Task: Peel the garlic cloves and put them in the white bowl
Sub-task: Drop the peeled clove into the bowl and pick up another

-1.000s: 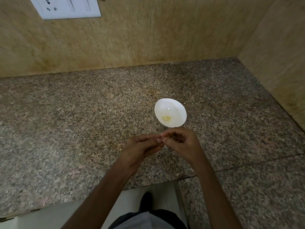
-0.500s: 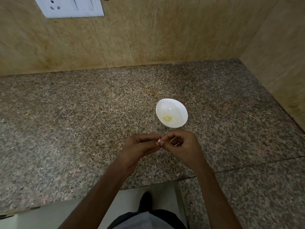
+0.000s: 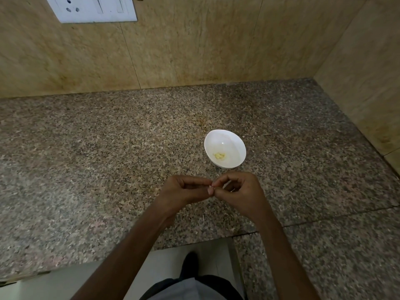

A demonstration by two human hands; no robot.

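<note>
Pinching a tiny garlic clove with the curled fingertips of the left hand; picking at it with the right hand, likewise pinched onto it. Too small to tell how much skin is left. Partway done, seemingly: a few peeled pieces lying in the white bowl on the table, just beyond the hands. No other cloves in view. Socket plate high on the left wall, well clear of the short path to the bowl.

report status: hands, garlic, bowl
Left hand and right hand both pinch one clove, near side of bowl. Peeled garlic already in bowl. Path to bowl open.
</note>
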